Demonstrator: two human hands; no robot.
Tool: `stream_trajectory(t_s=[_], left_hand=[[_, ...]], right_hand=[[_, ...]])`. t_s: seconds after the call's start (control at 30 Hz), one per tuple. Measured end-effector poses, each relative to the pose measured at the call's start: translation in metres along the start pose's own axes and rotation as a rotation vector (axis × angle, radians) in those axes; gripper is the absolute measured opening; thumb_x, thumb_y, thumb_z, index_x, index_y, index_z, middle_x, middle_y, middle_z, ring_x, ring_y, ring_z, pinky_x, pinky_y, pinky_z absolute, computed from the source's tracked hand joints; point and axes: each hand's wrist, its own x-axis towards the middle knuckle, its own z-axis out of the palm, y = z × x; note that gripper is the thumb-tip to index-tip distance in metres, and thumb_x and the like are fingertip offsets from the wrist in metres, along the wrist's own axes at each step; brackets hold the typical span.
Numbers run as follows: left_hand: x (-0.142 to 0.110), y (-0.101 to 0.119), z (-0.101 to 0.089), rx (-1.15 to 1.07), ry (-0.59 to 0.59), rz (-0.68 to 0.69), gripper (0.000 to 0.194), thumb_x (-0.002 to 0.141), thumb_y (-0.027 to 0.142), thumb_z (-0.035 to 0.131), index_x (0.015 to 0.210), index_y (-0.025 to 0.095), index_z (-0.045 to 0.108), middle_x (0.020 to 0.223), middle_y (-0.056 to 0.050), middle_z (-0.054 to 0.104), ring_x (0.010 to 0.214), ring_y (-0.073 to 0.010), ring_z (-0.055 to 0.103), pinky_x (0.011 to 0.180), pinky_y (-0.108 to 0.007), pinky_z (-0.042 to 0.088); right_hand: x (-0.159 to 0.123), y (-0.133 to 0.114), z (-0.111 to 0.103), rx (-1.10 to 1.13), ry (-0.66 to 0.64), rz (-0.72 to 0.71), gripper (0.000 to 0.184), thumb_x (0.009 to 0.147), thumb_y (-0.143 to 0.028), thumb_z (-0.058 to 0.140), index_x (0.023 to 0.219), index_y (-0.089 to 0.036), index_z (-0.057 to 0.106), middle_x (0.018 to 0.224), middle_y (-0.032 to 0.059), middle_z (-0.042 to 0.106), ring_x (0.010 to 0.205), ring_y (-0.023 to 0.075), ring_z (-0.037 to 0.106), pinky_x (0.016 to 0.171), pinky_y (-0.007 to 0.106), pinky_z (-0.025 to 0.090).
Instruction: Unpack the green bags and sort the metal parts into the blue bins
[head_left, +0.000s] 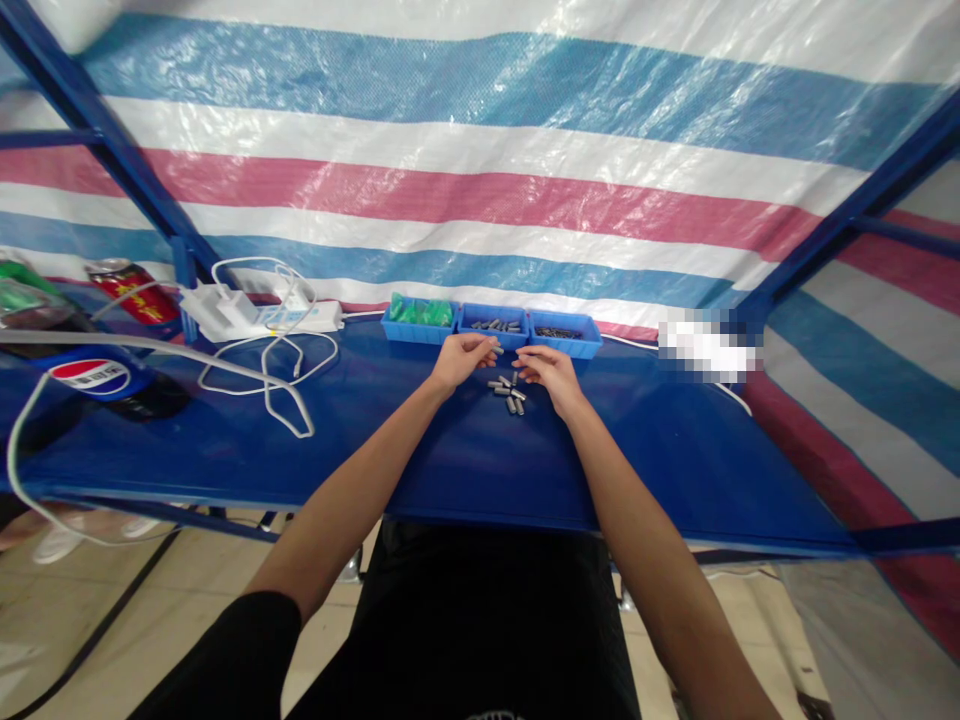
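My left hand (463, 363) pinches a small metal cylinder (497, 348) between thumb and fingertips, just in front of the bins. Close by on the right, my right hand (553, 374) has its fingers drawn together in a pinch; anything between them is too small to make out. Below and between both hands, several loose metal cylinders (511, 404) lie scattered on the blue table (480, 470). Behind the hands, the middle blue bin (474, 337) holds similar metal cylinders. Small dark parts fill the right blue bin (577, 348), and green plastic pieces fill the left blue bin (409, 332).
On the left are a white power strip (322, 317) with tangled cables, a red can (139, 297) and a lying Pepsi bottle (112, 380). A blurred white object (705, 347) sits at the right. Striped sheeting (480, 190) hangs behind the table.
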Motion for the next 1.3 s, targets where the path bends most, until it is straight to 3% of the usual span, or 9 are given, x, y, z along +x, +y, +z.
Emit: stream_trajectory(t_s=[0.13, 0.3, 0.5, 0.73, 0.9, 1.0, 1.1, 1.2, 1.3], left_hand=[[0.001, 0.000, 0.000, -0.040, -0.019, 0.031, 0.057, 0.068, 0.064, 0.087, 0.097, 0.015, 0.079, 0.081, -0.008, 0.078, 0.073, -0.0191, 0.073, 0.067, -0.029, 0.056], [0.000, -0.001, 0.000, -0.003, -0.061, 0.090, 0.048, 0.067, 0.055, 0.090, 0.094, 0.015, 0.082, 0.096, -0.010, 0.081, 0.081, -0.0214, 0.075, 0.078, -0.034, 0.060], [-0.002, -0.002, 0.001, -0.012, -0.069, 0.061, 0.039, 0.067, 0.044, 0.091, 0.091, 0.015, 0.083, 0.096, -0.011, 0.081, 0.089, -0.0255, 0.077, 0.094, -0.042, 0.060], [0.006, 0.001, 0.000, 0.046, 0.072, 0.156, 0.030, 0.075, 0.035, 0.085, 0.095, 0.014, 0.082, 0.108, -0.012, 0.081, 0.106, -0.0292, 0.076, 0.109, -0.046, 0.055], [0.016, -0.003, 0.005, -0.005, 0.157, 0.197, 0.038, 0.080, 0.025, 0.075, 0.116, 0.012, 0.078, 0.134, -0.015, 0.072, 0.127, -0.0308, 0.068, 0.118, -0.045, 0.049], [0.015, -0.003, 0.005, 0.051, 0.151, 0.245, 0.038, 0.080, 0.019, 0.071, 0.117, 0.014, 0.079, 0.147, -0.014, 0.063, 0.132, -0.0308, 0.065, 0.117, -0.043, 0.050], [0.007, -0.001, 0.001, 0.287, 0.048, 0.322, 0.033, 0.081, 0.014, 0.064, 0.109, 0.016, 0.082, 0.128, -0.012, 0.075, 0.119, -0.0290, 0.072, 0.109, -0.043, 0.055], [-0.001, 0.002, -0.001, 0.491, -0.208, 0.354, 0.042, 0.079, 0.007, 0.052, 0.101, 0.020, 0.085, 0.103, -0.006, 0.082, 0.103, -0.0256, 0.077, 0.105, -0.040, 0.057], [-0.005, 0.004, 0.000, 0.559, -0.459, 0.392, 0.052, 0.075, 0.004, 0.047, 0.104, 0.024, 0.085, 0.113, -0.003, 0.081, 0.115, -0.0244, 0.074, 0.110, -0.036, 0.053]], right_hand=[[0.000, 0.000, 0.000, -0.006, 0.003, 0.006, 0.035, 0.064, -0.046, 0.087, 0.090, -0.023, 0.079, 0.083, 0.0045, 0.080, 0.063, 0.0145, 0.068, 0.057, 0.025, 0.051], [0.001, 0.001, -0.001, -0.008, -0.005, 0.003, 0.033, 0.065, -0.043, 0.086, 0.090, -0.023, 0.080, 0.082, 0.0045, 0.080, 0.063, 0.0142, 0.069, 0.057, 0.024, 0.051], [0.001, 0.003, -0.001, -0.015, -0.023, -0.002, 0.032, 0.067, -0.043, 0.085, 0.091, -0.023, 0.080, 0.083, 0.0046, 0.081, 0.063, 0.0137, 0.069, 0.058, 0.024, 0.051], [0.003, 0.005, -0.001, -0.023, -0.034, -0.009, 0.033, 0.067, -0.044, 0.085, 0.090, -0.022, 0.080, 0.082, 0.0053, 0.080, 0.063, 0.0140, 0.068, 0.058, 0.025, 0.051], [0.002, 0.005, -0.001, -0.022, -0.045, -0.017, 0.031, 0.068, -0.044, 0.084, 0.089, -0.022, 0.080, 0.083, 0.0053, 0.080, 0.063, 0.0139, 0.068, 0.059, 0.025, 0.051], [0.001, 0.005, 0.000, -0.020, -0.039, -0.019, 0.032, 0.067, -0.043, 0.084, 0.090, -0.022, 0.080, 0.083, 0.0052, 0.080, 0.063, 0.0134, 0.067, 0.058, 0.024, 0.051], [0.002, 0.006, -0.002, -0.008, 0.025, -0.023, 0.032, 0.067, -0.043, 0.083, 0.091, -0.022, 0.079, 0.082, 0.0046, 0.080, 0.062, 0.0139, 0.067, 0.056, 0.025, 0.052], [0.006, 0.008, -0.007, 0.032, 0.169, -0.038, 0.029, 0.067, -0.040, 0.081, 0.088, -0.021, 0.077, 0.074, 0.0031, 0.077, 0.056, 0.0130, 0.064, 0.051, 0.024, 0.050], [0.011, 0.010, -0.014, 0.064, 0.305, -0.046, 0.025, 0.069, -0.038, 0.080, 0.085, -0.020, 0.074, 0.066, 0.0014, 0.074, 0.049, 0.0113, 0.060, 0.047, 0.023, 0.048]])
